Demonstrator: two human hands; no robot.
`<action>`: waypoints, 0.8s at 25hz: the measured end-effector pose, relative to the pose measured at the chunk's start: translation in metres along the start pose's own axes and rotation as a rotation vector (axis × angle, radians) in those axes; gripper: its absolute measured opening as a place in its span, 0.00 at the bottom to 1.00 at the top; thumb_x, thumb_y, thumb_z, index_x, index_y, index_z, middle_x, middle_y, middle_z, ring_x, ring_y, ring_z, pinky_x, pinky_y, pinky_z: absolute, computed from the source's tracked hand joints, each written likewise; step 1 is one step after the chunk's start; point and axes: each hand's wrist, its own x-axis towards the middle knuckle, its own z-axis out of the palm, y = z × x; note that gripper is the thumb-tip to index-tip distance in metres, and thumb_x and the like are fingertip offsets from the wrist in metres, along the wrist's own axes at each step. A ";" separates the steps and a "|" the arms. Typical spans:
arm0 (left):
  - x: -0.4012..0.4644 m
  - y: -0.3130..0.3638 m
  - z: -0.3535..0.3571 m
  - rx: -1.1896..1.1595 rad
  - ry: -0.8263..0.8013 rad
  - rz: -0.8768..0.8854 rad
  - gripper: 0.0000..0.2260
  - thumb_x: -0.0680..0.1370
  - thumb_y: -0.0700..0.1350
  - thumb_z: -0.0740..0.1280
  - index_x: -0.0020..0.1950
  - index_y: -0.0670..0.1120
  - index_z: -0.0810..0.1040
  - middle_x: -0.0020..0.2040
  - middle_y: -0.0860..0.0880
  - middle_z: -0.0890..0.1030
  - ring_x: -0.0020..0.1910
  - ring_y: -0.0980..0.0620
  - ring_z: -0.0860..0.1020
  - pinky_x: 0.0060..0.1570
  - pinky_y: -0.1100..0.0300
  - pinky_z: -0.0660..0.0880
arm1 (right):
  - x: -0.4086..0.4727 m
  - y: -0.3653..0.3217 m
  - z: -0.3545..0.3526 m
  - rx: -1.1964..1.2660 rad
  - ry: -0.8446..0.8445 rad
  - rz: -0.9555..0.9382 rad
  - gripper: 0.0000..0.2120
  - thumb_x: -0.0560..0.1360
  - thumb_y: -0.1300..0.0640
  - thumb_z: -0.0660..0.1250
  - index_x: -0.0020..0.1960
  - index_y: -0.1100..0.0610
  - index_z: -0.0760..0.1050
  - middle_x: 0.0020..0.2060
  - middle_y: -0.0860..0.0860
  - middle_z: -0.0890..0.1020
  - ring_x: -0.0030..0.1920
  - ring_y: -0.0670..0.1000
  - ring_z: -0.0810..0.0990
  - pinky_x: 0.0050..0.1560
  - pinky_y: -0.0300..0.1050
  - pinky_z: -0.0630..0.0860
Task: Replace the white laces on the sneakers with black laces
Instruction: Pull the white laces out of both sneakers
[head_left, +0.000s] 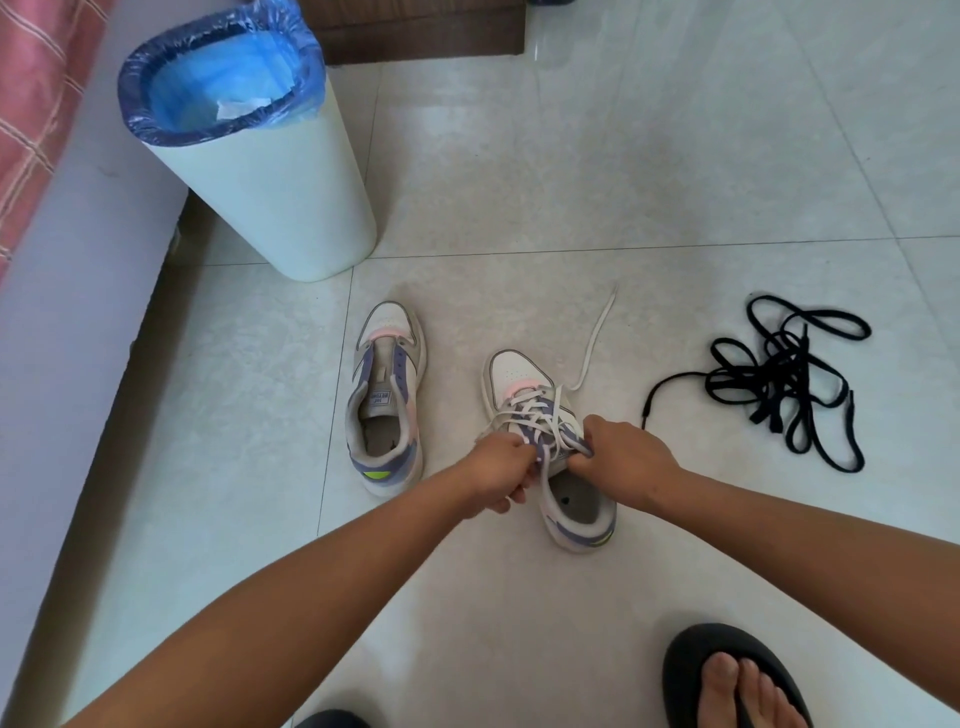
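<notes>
Sneakers stand side by side on the pale tiled floor (675, 156), toes pointing away from the person. Nearest of all, at the lower right edge, a bare foot (748, 691) rests in a black slipper (691, 670). Beyond it both forearms reach forward to the right sneaker (550, 447), which still carries its white lace (540, 415). The left hand (501, 475) has its fingers curled at the left side of the lacing and seems to pinch the lace there. The right hand (618, 457) is curled in the same manner on the right side of the lacing, near the tongue. One loose end of the white lace runs away from the shoe over the floor, up and to the right.

Just to the left, apart from the hands, the left sneaker (387, 395) has no lace in its eyelets. To the right of the shoes, well apart from them, the black laces (779, 384) lie in a loose tangle on the tiles, with one end stretching toward the right sneaker.

Farther back on the left stands a white trash bin (270, 208) with a blue plastic liner (218, 73); a scrap of white paper shows inside. Along the left edge runs a pale bed side with a pink checked cloth (36, 104). At the far top a piece of dark wooden furniture (415, 26) meets the floor.
</notes>
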 end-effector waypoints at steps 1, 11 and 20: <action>0.003 0.000 -0.005 0.050 0.039 0.042 0.11 0.81 0.42 0.55 0.39 0.44 0.69 0.34 0.46 0.71 0.29 0.51 0.70 0.28 0.62 0.63 | 0.000 0.001 0.000 0.002 -0.001 0.003 0.11 0.75 0.47 0.59 0.46 0.54 0.64 0.38 0.49 0.73 0.39 0.53 0.72 0.32 0.43 0.63; 0.025 0.020 -0.107 1.380 0.774 0.115 0.12 0.77 0.34 0.61 0.60 0.40 0.68 0.54 0.44 0.76 0.50 0.46 0.79 0.32 0.60 0.66 | 0.000 0.011 -0.003 0.028 -0.016 0.045 0.11 0.75 0.47 0.60 0.47 0.55 0.64 0.42 0.51 0.74 0.42 0.53 0.72 0.40 0.44 0.66; 0.011 0.044 -0.082 0.903 0.555 0.210 0.11 0.80 0.46 0.57 0.55 0.41 0.74 0.55 0.40 0.78 0.53 0.41 0.76 0.46 0.55 0.68 | -0.005 0.022 -0.004 0.103 -0.014 -0.015 0.13 0.76 0.45 0.59 0.44 0.54 0.62 0.35 0.48 0.73 0.38 0.52 0.73 0.33 0.44 0.64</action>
